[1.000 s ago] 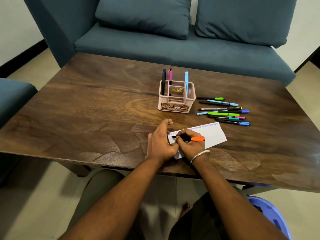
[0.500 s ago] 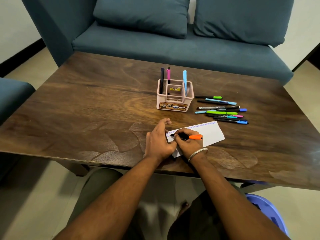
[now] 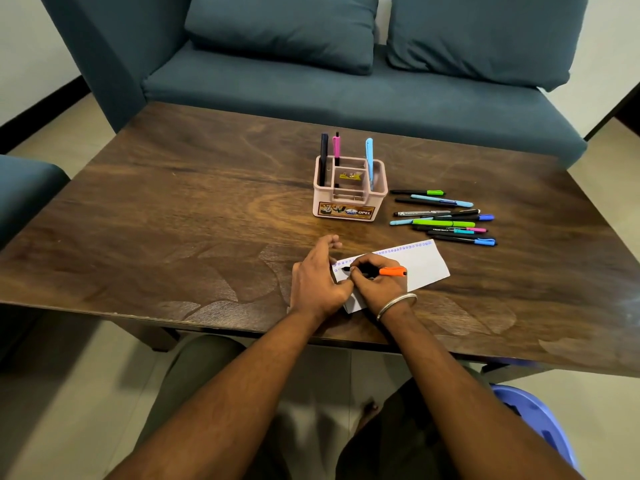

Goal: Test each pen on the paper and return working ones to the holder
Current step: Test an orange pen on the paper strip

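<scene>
**Orange-capped pen (image 3: 379, 271): under test on paper (image 3: 415, 265)**

Located near side of the holder (image 3: 349, 192). Right hand (image 3: 375, 284) gripped it, tip at the paper's left end; left hand (image 3: 317, 278) lay flat, fingers straight, pinning the sheet. Risk: paper likely to slide or crease if that pressure eased mid-stroke.

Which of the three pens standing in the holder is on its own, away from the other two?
The light blue pen, at the right side of the holder; the black pen and pink pen stand together at the left.
</scene>
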